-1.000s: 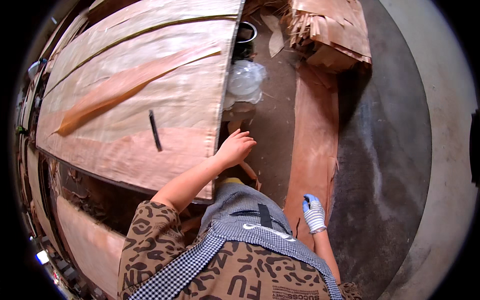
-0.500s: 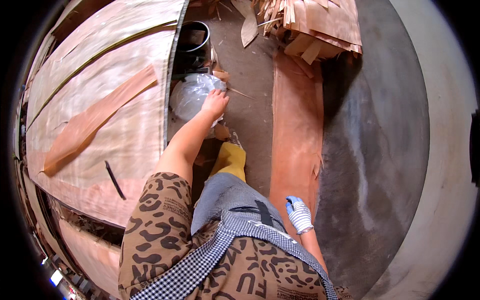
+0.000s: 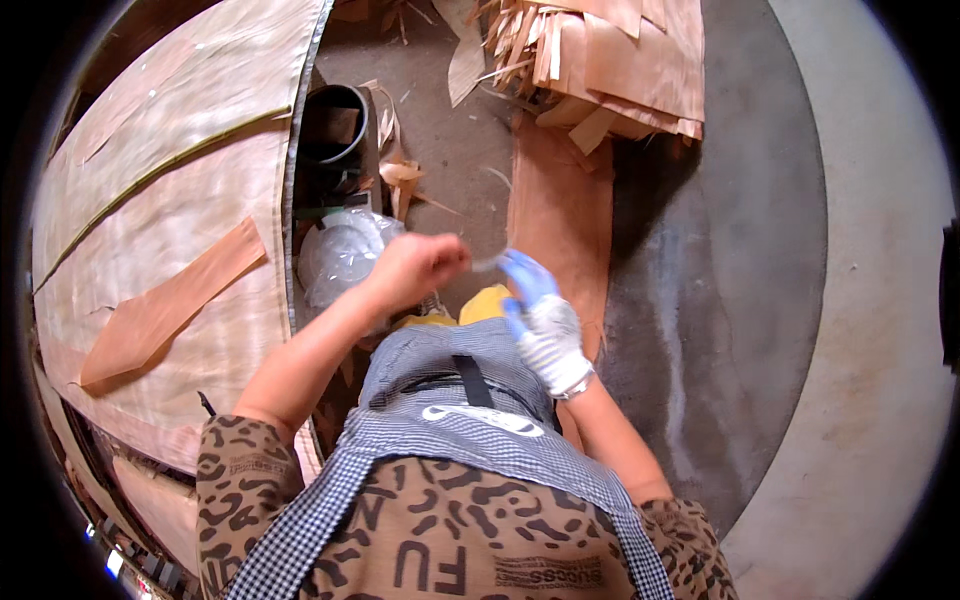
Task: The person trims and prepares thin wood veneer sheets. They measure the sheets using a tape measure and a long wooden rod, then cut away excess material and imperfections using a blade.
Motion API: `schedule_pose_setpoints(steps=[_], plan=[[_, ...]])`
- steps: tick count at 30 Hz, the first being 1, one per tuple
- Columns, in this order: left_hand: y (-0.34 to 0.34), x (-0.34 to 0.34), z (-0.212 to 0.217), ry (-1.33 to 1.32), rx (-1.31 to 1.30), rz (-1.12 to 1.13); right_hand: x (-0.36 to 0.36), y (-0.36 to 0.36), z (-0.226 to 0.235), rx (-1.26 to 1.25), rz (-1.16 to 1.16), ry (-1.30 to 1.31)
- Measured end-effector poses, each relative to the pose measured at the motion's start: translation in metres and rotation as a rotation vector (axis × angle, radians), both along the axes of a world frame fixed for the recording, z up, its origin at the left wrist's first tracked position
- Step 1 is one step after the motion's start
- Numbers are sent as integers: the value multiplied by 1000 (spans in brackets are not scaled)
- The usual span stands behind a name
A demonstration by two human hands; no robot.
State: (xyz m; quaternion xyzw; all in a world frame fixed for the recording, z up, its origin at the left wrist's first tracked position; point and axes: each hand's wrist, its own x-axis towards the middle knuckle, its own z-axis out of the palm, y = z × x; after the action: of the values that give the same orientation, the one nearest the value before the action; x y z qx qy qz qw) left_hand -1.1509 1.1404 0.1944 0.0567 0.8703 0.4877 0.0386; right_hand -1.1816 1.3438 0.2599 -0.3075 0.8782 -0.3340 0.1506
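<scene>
My bare left hand (image 3: 425, 268) is closed in front of my body, with a thin, pale, see-through strip (image 3: 487, 264) sticking out of its fingers. The strip is blurred, and its exact kind cannot be made out. Its other end reaches the fingertips of my right hand (image 3: 542, 318), which wears a white striped glove with blue fingers. The right thumb stands apart from the fingers, which are stretched toward the left hand. Left of my left hand lies a clear plastic bag (image 3: 345, 250) with something round and pale in it.
A sheet-covered table (image 3: 190, 190) at left carries a loose veneer piece (image 3: 175, 305). Beside it stands a dark round bucket (image 3: 335, 122). A veneer stack (image 3: 640, 70) lies far right, above a long veneer strip (image 3: 560, 210) on the floor. Veneer scraps (image 3: 402, 172) lie near the bucket.
My left hand has drawn back from the plastic bag toward my body, with the pale strip now in its fingers. My right hand has risen from beside my apron to meet it.
</scene>
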Motion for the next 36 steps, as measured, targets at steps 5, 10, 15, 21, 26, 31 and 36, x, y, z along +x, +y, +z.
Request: schedule_pose_setpoints(steps=[5, 10, 15, 21, 26, 31, 36], plan=[[-13, 16, 37, -336, 54, 150, -75, -30, -21, 273, 506, -453], [-25, 5, 15, -339, -59, 180, -141, -61, -54, 412, 747, -287], [-24, -32, 5, -357, -143, 365, -166, -139, -51, 221, 961, -597], [-46, -34, 0, -342, 67, 556, -195, -183, -63, 284, 1323, -487], [-66, -40, -77, -425, 241, 1158, -223, -237, -148, 297, 390, -1289], [-105, -55, -139, -298, 939, 1200, -222, -331, -174, 398, 667, -1170], [-150, -113, -129, -674, -570, 1192, -217, -387, -242, 311, 613, -128]])
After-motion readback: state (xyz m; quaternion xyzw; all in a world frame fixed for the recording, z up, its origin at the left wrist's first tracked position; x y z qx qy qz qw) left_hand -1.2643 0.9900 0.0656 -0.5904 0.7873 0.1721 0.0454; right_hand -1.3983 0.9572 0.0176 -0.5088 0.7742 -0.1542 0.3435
